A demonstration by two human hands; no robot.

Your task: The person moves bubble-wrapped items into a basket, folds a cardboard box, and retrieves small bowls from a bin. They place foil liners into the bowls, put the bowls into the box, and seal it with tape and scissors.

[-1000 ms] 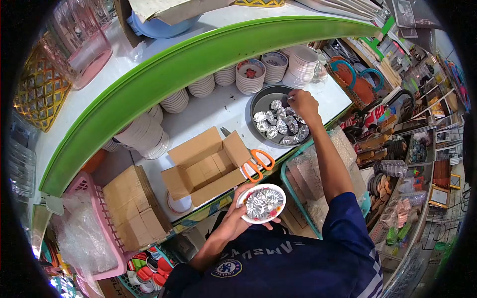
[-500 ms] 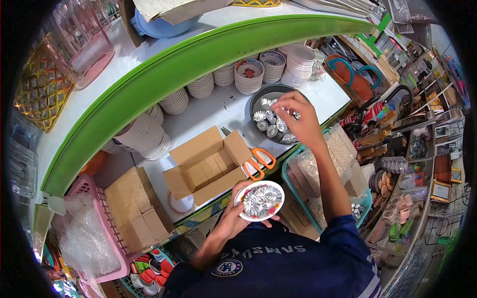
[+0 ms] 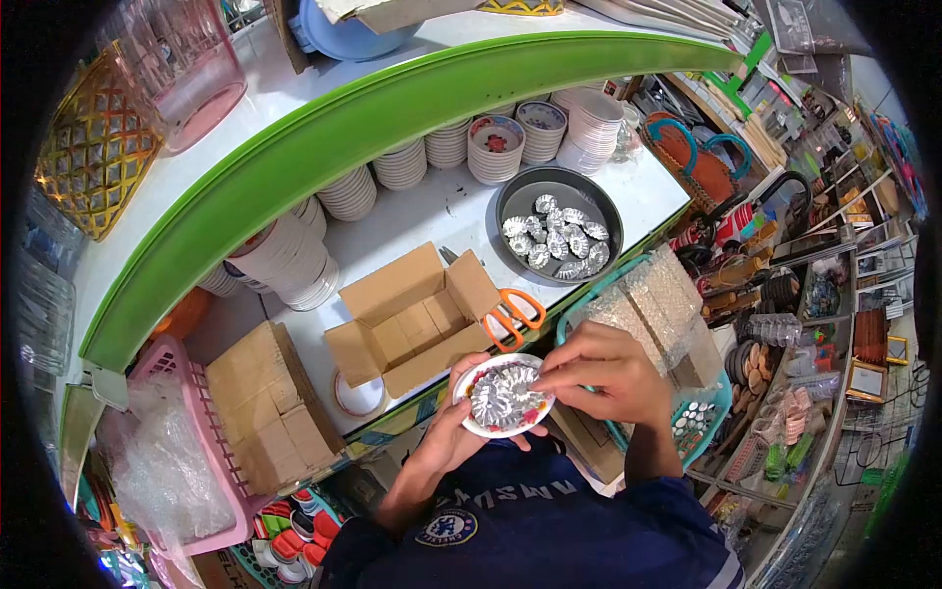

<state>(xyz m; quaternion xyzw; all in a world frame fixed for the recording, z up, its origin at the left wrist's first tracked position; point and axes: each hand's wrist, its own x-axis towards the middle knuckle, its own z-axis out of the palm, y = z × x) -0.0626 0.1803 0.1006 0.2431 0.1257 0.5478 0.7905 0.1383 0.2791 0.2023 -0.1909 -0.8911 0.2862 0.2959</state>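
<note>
My left hand (image 3: 449, 432) is wrapped round the rim of a small white bowl (image 3: 470, 423) with a red pattern. Several silver fluted tins (image 3: 502, 395) fill the bowl. Over its right edge is my right hand (image 3: 606, 373), fingers pinched at the tins; whether a tin is between the fingertips is too small to tell. Farther back, a round dark pan (image 3: 610, 211) on the white shelf holds several more silver tins (image 3: 555, 239). An open cardboard box (image 3: 417, 319) lies behind the bowl, with orange-handled scissors (image 3: 514, 318) at its right.
Stacks of white bowls (image 3: 397, 165) line the shelf under a green edge (image 3: 392, 108). At the left are a pink basket (image 3: 211, 447) and a cardboard piece (image 3: 265, 402). A teal basket (image 3: 711, 417) with bubble-wrapped items (image 3: 653, 294) stands at the right. A tape roll (image 3: 361, 395) lies by the box.
My right hand has moved from the dark pan down to the small bowl. My left hand still holds the bowl, now slightly nearer the left.
</note>
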